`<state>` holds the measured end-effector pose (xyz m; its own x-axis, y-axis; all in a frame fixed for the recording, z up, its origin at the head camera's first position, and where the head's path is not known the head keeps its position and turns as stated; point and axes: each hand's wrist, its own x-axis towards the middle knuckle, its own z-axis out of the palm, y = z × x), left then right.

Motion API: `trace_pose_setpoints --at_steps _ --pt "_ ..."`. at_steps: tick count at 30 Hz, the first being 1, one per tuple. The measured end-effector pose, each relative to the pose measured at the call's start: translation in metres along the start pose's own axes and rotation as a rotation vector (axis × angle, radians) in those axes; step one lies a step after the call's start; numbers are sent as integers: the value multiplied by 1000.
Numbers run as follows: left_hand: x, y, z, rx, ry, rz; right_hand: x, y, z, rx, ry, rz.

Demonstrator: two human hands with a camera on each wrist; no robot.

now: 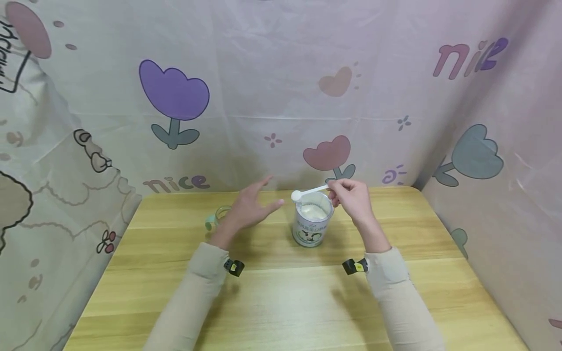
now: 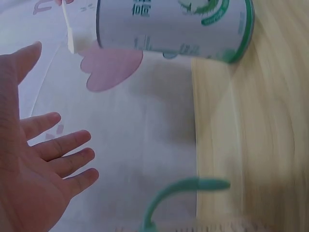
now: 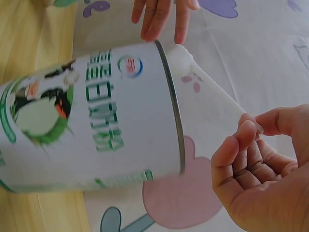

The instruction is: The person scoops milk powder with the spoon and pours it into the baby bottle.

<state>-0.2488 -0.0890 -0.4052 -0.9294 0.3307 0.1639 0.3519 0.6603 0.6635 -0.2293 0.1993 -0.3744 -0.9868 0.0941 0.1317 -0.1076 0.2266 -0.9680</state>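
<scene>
My right hand [image 1: 351, 197] pinches the end of a long-handled white measuring scoop [image 1: 311, 191] between thumb and fingertips. The scoop's bowl [image 3: 179, 59] is above the far left rim of an open milk powder can [image 1: 310, 229], which stands upright on the table with white powder inside. My left hand [image 1: 250, 207] hovers left of the can, its fingers spread and holding nothing. Partly hidden behind that hand is a glass cup [image 1: 222, 211] with a green handle. In the left wrist view the curved green handle [image 2: 186, 186] shows near the bottom edge.
The wooden table [image 1: 281, 302] meets a printed cloth backdrop [image 1: 254, 87] just behind the can and cup. More cloth hangs along both sides. A black wrist camera sits on the left wrist [image 1: 234, 267] and another on the right wrist [image 1: 354, 266].
</scene>
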Motion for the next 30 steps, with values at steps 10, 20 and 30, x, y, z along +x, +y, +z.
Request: trace_pose_setpoints --at_steps 10,20,30 --pt "-19 -23 -25 -4 -9 -81 2 -7 22 10 -60 -4" --pt "-38 -49 -42 6 -6 -83 -1 -9 50 41 -96 -10" --pt "-55 -63 -48 10 33 -102 -1 -10 74 104 -138 -9"
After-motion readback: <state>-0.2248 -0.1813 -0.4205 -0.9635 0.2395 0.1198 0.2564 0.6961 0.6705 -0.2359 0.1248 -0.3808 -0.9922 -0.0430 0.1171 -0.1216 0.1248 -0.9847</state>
